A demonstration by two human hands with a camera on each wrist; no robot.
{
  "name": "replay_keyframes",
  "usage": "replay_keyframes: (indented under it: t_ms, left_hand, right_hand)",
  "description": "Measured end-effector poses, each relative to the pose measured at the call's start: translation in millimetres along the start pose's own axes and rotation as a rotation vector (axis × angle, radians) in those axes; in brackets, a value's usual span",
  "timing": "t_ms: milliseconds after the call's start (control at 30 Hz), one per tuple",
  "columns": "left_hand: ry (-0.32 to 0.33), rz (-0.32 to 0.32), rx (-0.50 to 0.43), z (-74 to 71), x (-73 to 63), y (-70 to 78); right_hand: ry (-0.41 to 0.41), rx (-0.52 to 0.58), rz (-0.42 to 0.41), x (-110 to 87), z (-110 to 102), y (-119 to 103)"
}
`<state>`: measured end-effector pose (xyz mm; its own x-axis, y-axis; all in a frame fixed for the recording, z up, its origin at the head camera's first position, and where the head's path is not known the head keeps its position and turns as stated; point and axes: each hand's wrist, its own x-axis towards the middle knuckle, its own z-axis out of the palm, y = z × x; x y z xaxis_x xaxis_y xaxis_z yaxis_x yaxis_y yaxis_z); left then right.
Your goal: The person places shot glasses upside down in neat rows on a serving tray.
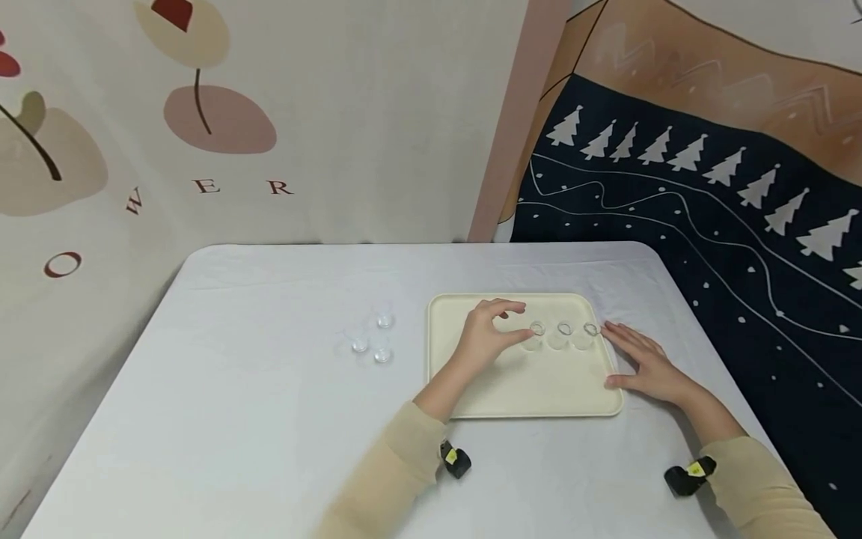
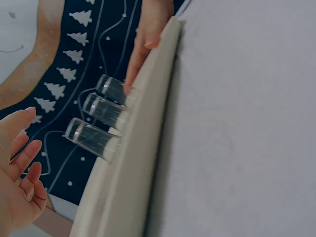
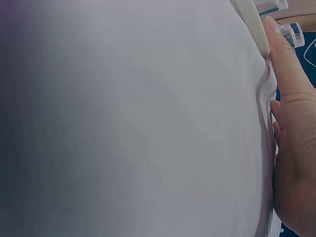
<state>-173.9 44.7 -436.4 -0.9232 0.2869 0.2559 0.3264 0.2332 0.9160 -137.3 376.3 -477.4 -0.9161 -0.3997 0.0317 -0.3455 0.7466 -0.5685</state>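
Note:
Three small clear glasses (image 1: 557,339) stand in a row on a cream tray (image 1: 532,393). My left hand (image 1: 486,331) is over the tray, just left of the row, with thumb and fingers spread apart and nothing between them. In the left wrist view a gap shows between that hand (image 2: 19,173) and the nearest glass (image 2: 91,138). My right hand (image 1: 649,370) rests along the tray's right edge with its fingers extended. The right wrist view shows its thumb (image 3: 286,69) at the tray's rim, beside a glass.
Three more clear glasses (image 1: 382,353) stand on the white-covered table (image 1: 256,419), left of the tray. Behind the table hangs a pale printed cloth (image 1: 377,112), and a dark cloth with white trees (image 1: 687,217) lies beyond its right side.

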Motion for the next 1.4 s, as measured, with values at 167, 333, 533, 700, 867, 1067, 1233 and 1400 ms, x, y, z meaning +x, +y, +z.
replay_keyframes:
  t_ms: [167,333,533,700,867,1067,1233,1400]
  left_hand:
    - [0.018,0.002,-0.037,-16.8,-8.3,11.8]
    - [0.047,0.049,-0.060,-36.1,-18.8,26.1]
    - [0.085,0.102,-0.030,-58.4,-31.2,35.2]
    - [0.099,0.132,-0.040,-77.8,-42.8,39.1]
    - [0.113,0.120,-0.030,-96.9,-53.8,38.8]
    - [0.161,0.128,-0.003,-120.6,-71.9,47.9]
    - [0.208,0.151,0.057,-143.8,-85.8,50.9]
    - [0.263,0.123,0.119,-166.4,-95.0,18.7]
  right_hand:
    - [0.002,-0.002,-0.007,-0.9,0,0]
    - [0.007,0.003,-0.011,-2.0,0,0]
    - [0.009,0.006,-0.004,-2.2,0,1]
    - [0.014,0.006,-0.019,-1.6,1,1]
    - [0.013,0.007,-0.017,-1.1,1,1]
    - [0.016,0.001,-0.022,-1.2,1,1]
    - [0.015,-0.001,-0.027,-2.2,1,2]
    - [0.011,-0.002,-0.011,-2.2,1,1]
